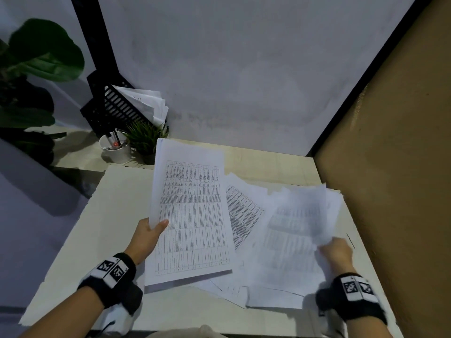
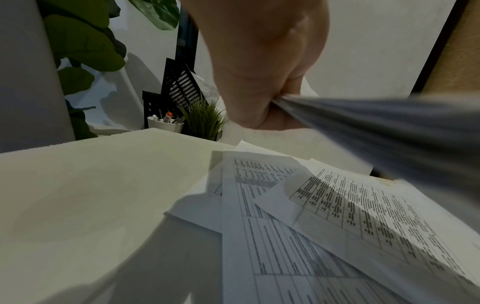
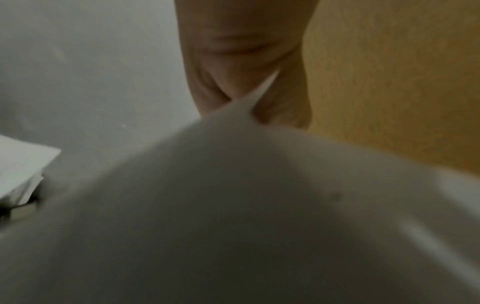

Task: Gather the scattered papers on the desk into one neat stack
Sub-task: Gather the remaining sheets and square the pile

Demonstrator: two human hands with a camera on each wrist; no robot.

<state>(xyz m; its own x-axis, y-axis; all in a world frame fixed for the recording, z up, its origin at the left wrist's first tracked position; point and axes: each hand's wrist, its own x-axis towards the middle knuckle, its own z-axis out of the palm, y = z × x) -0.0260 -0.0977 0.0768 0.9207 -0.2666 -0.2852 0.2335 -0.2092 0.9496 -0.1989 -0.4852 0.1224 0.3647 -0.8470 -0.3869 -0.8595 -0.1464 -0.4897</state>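
Observation:
My left hand [image 1: 148, 234] pinches the left edge of a bundle of printed sheets [image 1: 192, 211], thumb on top, and holds it lifted above the desk. In the left wrist view the same hand [image 2: 262, 102] clamps that bundle's edge [image 2: 363, 123] over more printed papers [image 2: 324, 216] lying below. My right hand [image 1: 335, 251] grips a blurred batch of sheets [image 1: 297, 230] at its right edge, raised off the white desk [image 1: 73, 252]. Close in the right wrist view, these sheets [image 3: 233, 205] fill most of the picture under the palm [image 3: 246, 61]. A skewed printed page [image 1: 244, 213] lies between the two batches.
At the back left stand a white pen cup [image 1: 116, 148], a small green plant [image 1: 146, 140] and a black file rack [image 1: 114, 106] holding papers. A brown panel [image 1: 390, 167] walls the right side; a grey wall is behind. A large leafy plant [image 1: 36, 57] is far left.

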